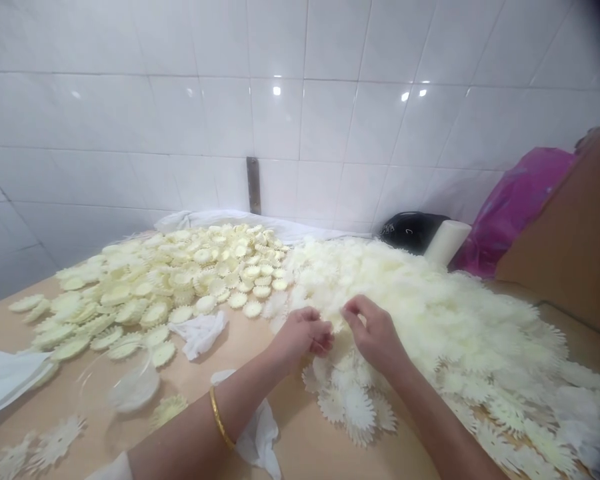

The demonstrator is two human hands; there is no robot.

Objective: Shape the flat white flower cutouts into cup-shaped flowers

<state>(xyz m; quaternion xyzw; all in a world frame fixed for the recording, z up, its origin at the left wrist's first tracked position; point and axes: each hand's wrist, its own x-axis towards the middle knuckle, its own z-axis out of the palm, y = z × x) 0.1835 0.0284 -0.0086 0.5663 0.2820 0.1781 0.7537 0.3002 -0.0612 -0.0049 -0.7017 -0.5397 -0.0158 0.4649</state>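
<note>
My left hand (303, 339), with a gold bangle at the wrist, is curled closed over the table. My right hand (377, 339) pinches with thumb and index finger just to its right, a small gap between them. Whatever the fingers hold is too small or hidden to make out. Below the hands lie several loose white flower-shaped pieces (354, 408) with toothed edges. A large heap of thin pale petal pieces (420, 300) spreads behind and right of my right hand. Stacked pale-yellow scalloped discs (180, 273) fill the table to the left.
A clear round dish (135, 388) and crumpled white tissues (200, 333) lie front left, with folded white paper (7, 380) at the edge. A black bag (411, 230), white roll (447, 243), magenta plastic bag (523, 200) and brown cardboard box (570, 233) stand right, against the tiled wall (325, 120).
</note>
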